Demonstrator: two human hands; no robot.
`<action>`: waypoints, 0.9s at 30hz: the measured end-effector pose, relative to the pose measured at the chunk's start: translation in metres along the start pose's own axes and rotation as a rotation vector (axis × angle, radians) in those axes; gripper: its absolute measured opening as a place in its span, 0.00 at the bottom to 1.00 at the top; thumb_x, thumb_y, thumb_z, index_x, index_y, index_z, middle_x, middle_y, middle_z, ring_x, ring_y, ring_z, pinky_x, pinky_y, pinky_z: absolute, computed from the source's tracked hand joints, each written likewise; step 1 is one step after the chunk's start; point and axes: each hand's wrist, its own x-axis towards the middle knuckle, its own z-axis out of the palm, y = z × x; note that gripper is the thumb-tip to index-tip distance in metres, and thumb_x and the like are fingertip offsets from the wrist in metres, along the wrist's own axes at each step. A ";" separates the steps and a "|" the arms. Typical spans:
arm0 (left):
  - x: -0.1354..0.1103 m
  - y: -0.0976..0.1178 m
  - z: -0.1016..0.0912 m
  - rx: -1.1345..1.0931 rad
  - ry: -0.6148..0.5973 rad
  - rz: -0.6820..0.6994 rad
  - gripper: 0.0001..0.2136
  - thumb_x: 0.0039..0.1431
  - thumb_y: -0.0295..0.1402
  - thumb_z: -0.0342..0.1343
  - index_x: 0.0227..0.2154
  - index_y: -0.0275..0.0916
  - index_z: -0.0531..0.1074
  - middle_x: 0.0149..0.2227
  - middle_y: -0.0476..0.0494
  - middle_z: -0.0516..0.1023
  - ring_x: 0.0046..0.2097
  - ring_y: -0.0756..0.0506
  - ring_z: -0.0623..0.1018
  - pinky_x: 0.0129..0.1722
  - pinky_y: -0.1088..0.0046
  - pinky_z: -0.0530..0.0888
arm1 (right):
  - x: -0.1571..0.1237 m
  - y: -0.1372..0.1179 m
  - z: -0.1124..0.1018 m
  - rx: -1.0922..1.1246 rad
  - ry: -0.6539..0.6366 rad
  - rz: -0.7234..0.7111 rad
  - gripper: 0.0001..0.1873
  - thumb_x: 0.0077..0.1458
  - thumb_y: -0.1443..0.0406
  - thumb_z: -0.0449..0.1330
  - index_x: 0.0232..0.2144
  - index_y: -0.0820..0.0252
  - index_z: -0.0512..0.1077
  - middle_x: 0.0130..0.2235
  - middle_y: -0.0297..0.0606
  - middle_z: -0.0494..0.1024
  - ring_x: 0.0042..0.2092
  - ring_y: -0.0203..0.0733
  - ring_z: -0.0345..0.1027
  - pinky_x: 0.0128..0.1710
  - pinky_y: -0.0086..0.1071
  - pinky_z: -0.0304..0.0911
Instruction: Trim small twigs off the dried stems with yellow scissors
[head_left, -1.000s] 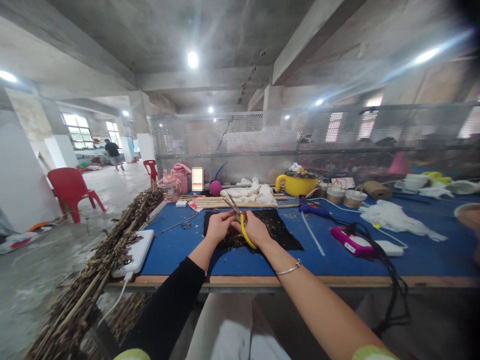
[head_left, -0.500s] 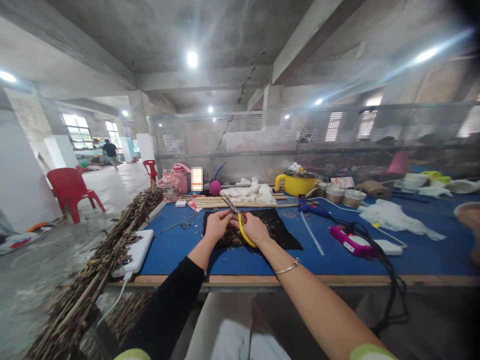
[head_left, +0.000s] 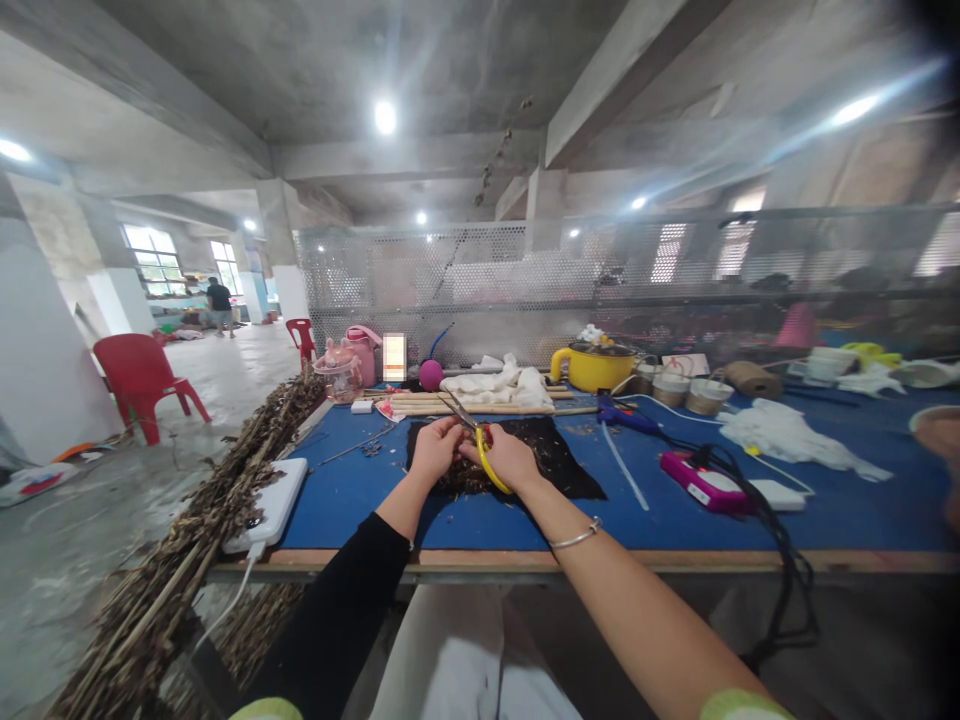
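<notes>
Grip of the right hand (head_left: 513,458) is wrapped round yellow-handled scissors (head_left: 484,458), blades slanting away and leftward above black cloth (head_left: 564,457); left hand (head_left: 435,450) sits just beside them, fingers curled, any hold hidden

Centre of frame: whatever lies between the fingertips of left hand (head_left: 435,450) and right hand (head_left: 511,460) too small to make out. Right hand hides part of the yellow-handled scissors (head_left: 484,462). Black cloth (head_left: 570,462) beneath, its middle covered by both hands.
Lower left: dried plant bundle (head_left: 176,535) cut by bottom edge.
Far right: rounded vessel (head_left: 937,425) cut by the edge, blurred.
Left of purple ball (head_left: 430,376): upright object (head_left: 394,358) pixelated, unidentifiable.
Upper right: shapes behind perforated screen (head_left: 457,265) blurred.
Left background: distant person (head_left: 219,300), hands too small to tell.
</notes>
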 end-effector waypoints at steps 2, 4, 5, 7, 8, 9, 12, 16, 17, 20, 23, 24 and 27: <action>0.001 -0.001 0.001 -0.051 -0.032 0.011 0.12 0.50 0.31 0.51 0.38 0.33 0.71 0.30 0.43 0.76 0.26 0.52 0.73 0.23 0.80 0.69 | -0.001 0.000 0.001 0.027 0.001 -0.020 0.29 0.41 0.44 0.55 0.38 0.59 0.63 0.38 0.43 0.73 0.40 0.46 0.68 0.34 0.30 0.56; 0.002 -0.002 0.002 -0.098 -0.073 0.027 0.11 0.49 0.29 0.51 0.36 0.32 0.71 0.30 0.43 0.77 0.28 0.51 0.74 0.27 0.77 0.71 | 0.000 0.001 0.002 0.051 0.016 -0.050 0.30 0.40 0.45 0.57 0.39 0.60 0.62 0.40 0.44 0.71 0.42 0.46 0.66 0.35 0.30 0.56; 0.002 -0.002 0.002 -0.113 -0.095 0.036 0.11 0.49 0.29 0.51 0.36 0.32 0.72 0.30 0.43 0.77 0.29 0.50 0.75 0.29 0.76 0.71 | 0.000 0.001 0.003 0.057 0.028 -0.064 0.31 0.40 0.46 0.58 0.40 0.61 0.61 0.40 0.44 0.71 0.43 0.46 0.66 0.36 0.30 0.56; 0.002 -0.002 0.003 -0.125 -0.128 0.051 0.11 0.49 0.29 0.52 0.36 0.32 0.72 0.30 0.43 0.77 0.29 0.50 0.74 0.30 0.76 0.71 | 0.001 0.002 0.004 0.062 0.053 -0.095 0.31 0.40 0.46 0.58 0.40 0.61 0.61 0.41 0.46 0.70 0.43 0.46 0.65 0.37 0.31 0.55; 0.001 -0.002 0.003 -0.128 -0.136 0.047 0.11 0.49 0.29 0.52 0.36 0.32 0.72 0.30 0.43 0.77 0.29 0.51 0.74 0.29 0.77 0.71 | 0.001 0.003 0.005 0.065 0.066 -0.107 0.31 0.40 0.46 0.58 0.40 0.62 0.61 0.41 0.46 0.70 0.44 0.46 0.65 0.37 0.31 0.55; 0.001 -0.002 0.003 -0.130 -0.140 0.036 0.12 0.49 0.29 0.52 0.37 0.32 0.72 0.30 0.43 0.77 0.27 0.52 0.73 0.28 0.78 0.70 | 0.002 0.004 0.005 0.071 0.072 -0.116 0.30 0.40 0.46 0.58 0.39 0.62 0.61 0.41 0.46 0.70 0.44 0.46 0.65 0.37 0.31 0.55; 0.000 -0.003 0.004 -0.143 -0.149 -0.003 0.15 0.49 0.32 0.52 0.40 0.32 0.71 0.28 0.44 0.76 0.20 0.55 0.69 0.20 0.81 0.66 | 0.002 0.004 0.005 0.104 0.059 -0.107 0.29 0.43 0.46 0.56 0.40 0.61 0.60 0.40 0.44 0.71 0.42 0.44 0.66 0.35 0.30 0.55; -0.001 -0.002 0.004 -0.154 -0.137 0.015 0.17 0.49 0.35 0.53 0.41 0.31 0.71 0.26 0.45 0.75 0.18 0.57 0.66 0.18 0.81 0.65 | 0.000 0.002 0.003 0.085 0.034 -0.071 0.27 0.44 0.46 0.55 0.39 0.60 0.61 0.36 0.41 0.73 0.38 0.45 0.68 0.32 0.29 0.54; -0.001 -0.002 0.004 -0.146 -0.124 0.019 0.17 0.48 0.36 0.54 0.41 0.31 0.71 0.26 0.45 0.75 0.19 0.56 0.66 0.18 0.81 0.65 | 0.000 0.001 0.002 0.070 0.032 -0.062 0.27 0.44 0.45 0.54 0.38 0.60 0.62 0.35 0.42 0.73 0.38 0.45 0.68 0.32 0.29 0.54; -0.001 -0.001 0.003 -0.097 -0.089 0.033 0.16 0.48 0.37 0.54 0.38 0.32 0.72 0.25 0.46 0.74 0.20 0.55 0.67 0.18 0.81 0.66 | 0.000 0.000 -0.001 0.036 0.022 -0.026 0.28 0.43 0.44 0.54 0.37 0.60 0.63 0.35 0.43 0.74 0.38 0.46 0.68 0.31 0.29 0.54; -0.001 -0.001 0.002 -0.049 -0.070 0.053 0.15 0.49 0.37 0.53 0.38 0.33 0.72 0.26 0.46 0.74 0.21 0.55 0.68 0.18 0.81 0.66 | 0.000 0.000 -0.001 0.025 0.010 -0.018 0.28 0.43 0.43 0.52 0.36 0.59 0.65 0.35 0.43 0.74 0.38 0.47 0.68 0.31 0.30 0.55; -0.001 -0.001 0.001 -0.033 -0.062 0.053 0.15 0.49 0.37 0.53 0.39 0.34 0.72 0.26 0.46 0.74 0.22 0.54 0.69 0.18 0.81 0.66 | 0.000 0.000 -0.001 0.026 0.012 -0.022 0.28 0.44 0.43 0.52 0.36 0.59 0.65 0.35 0.43 0.74 0.38 0.47 0.68 0.31 0.30 0.55; 0.000 -0.003 -0.001 0.017 -0.014 0.036 0.16 0.49 0.36 0.53 0.40 0.35 0.71 0.28 0.45 0.75 0.23 0.53 0.70 0.18 0.81 0.66 | 0.000 0.000 -0.002 0.024 0.011 -0.035 0.27 0.45 0.43 0.51 0.36 0.58 0.66 0.35 0.44 0.74 0.38 0.46 0.68 0.32 0.30 0.55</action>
